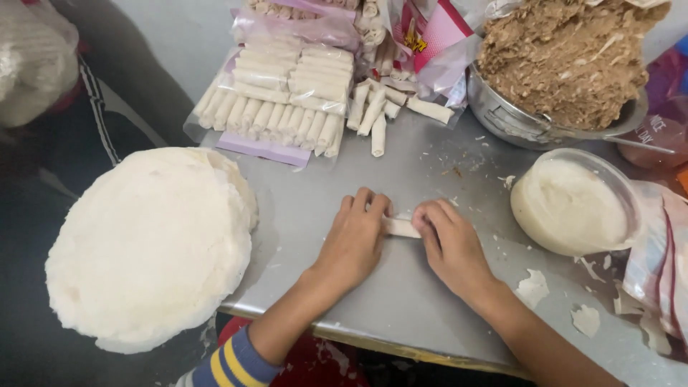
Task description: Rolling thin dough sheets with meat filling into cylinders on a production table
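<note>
My left hand [356, 240] and my right hand [450, 244] lie palm down on the grey metal table [401, 301], fingertips pressing the two ends of a thin white pastry roll [401, 228]. Only the middle of the roll shows between the hands. A thick round stack of white pastry wrappers [147, 244] rests at the left, hanging over the table's edge. A clear bowl of pale paste [570, 204] stands to the right of my right hand. A metal bowl [512, 118] heaped with brown shredded filling [566, 57] sits at the back right.
Several finished rolls [376, 111] lie loose at the back centre, beside clear bags packed with rows of rolls [287, 100]. Plastic bags [656, 265] sit at the right edge. Scraps of wrapper [534, 287] dot the table near my right forearm.
</note>
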